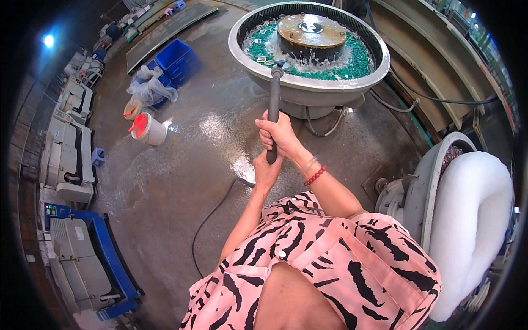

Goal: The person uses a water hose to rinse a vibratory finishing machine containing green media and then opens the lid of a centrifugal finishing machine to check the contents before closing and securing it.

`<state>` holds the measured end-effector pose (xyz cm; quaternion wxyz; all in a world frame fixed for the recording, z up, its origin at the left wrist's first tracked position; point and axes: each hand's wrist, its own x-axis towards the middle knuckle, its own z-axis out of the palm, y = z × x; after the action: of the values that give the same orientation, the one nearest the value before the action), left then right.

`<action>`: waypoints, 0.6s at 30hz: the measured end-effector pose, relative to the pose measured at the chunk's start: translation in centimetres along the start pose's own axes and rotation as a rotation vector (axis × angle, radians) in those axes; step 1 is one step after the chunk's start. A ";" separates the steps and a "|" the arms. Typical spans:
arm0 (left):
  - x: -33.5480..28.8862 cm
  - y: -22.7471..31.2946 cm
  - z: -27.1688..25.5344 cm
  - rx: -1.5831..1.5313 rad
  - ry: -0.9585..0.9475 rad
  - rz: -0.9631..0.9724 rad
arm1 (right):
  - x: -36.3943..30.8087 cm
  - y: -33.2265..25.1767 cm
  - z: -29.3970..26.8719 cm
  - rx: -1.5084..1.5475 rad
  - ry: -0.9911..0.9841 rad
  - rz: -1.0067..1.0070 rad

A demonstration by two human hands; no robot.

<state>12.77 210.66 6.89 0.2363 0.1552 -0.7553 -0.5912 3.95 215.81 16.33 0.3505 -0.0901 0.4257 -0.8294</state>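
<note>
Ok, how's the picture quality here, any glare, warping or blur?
Head view: white glare on the wet floor and on the disc in the round tub; bluish halo around the upper-left lamp; fisheye bending and darkness toward the rim; right hand, left hand and dark hose fairly clear, outer areas softer.

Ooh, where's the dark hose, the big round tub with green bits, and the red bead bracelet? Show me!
Dark hose point(274, 99): head view, on its thick upper length.
Big round tub point(324, 86): head view, on its near rim.
Red bead bracelet point(315, 175): head view, on its middle beads.
</note>
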 end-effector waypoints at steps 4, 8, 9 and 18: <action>0.0 0.5 -0.3 -0.007 0.050 -0.035 | 0.4 0.3 -0.6 -0.149 -0.062 -0.068; 0.3 1.6 -1.2 0.069 0.135 0.000 | 1.6 -1.2 -2.8 -0.833 -0.111 -0.210; 0.3 1.4 -1.5 0.084 0.163 0.028 | 1.5 -1.9 -3.2 -0.743 -0.103 -0.170; -0.1 1.5 -4.4 0.063 0.180 -0.022 | 8.2 -5.9 -10.7 -1.099 0.207 -0.783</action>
<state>15.34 207.50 9.15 0.2918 0.2237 -0.7475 -0.5532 -9.87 219.55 13.01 -0.1145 -0.3227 0.7523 -0.5629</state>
